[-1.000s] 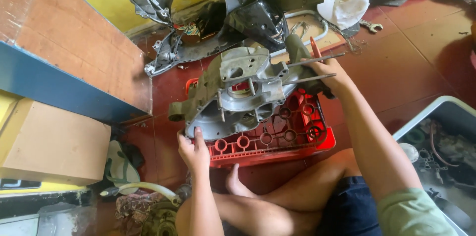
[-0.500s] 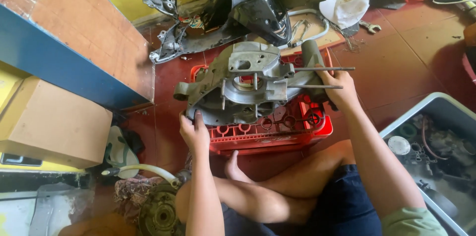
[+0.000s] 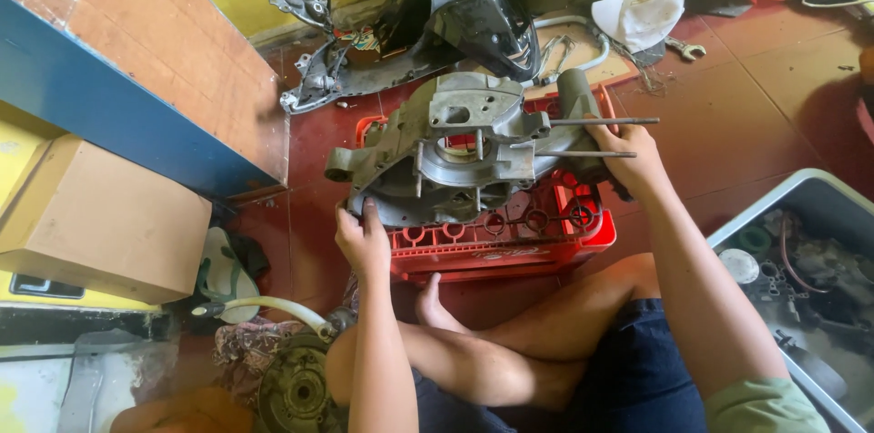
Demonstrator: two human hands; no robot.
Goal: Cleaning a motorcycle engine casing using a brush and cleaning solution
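Note:
A grey metal engine casing (image 3: 455,155) lies across the top of a red plastic crate (image 3: 510,237) on the red tiled floor. My left hand (image 3: 362,237) grips the casing's near left edge. My right hand (image 3: 628,155) holds its right end, where two long thin studs (image 3: 592,137) stick out to the right. I sit cross-legged right behind the crate, with a bare foot (image 3: 432,305) touching its front.
A dark scooter body frame (image 3: 437,5) lies beyond the crate. A brown and blue bench (image 3: 137,78) and a cardboard box (image 3: 100,219) stand at left. A grey tub of parts (image 3: 801,260) sits at right. A round metal part (image 3: 296,387) lies by my left knee.
The view has shifted, so the crate and casing sit more to the right of the picture. Both hands have kept their hold on the casing, which has turned slightly.

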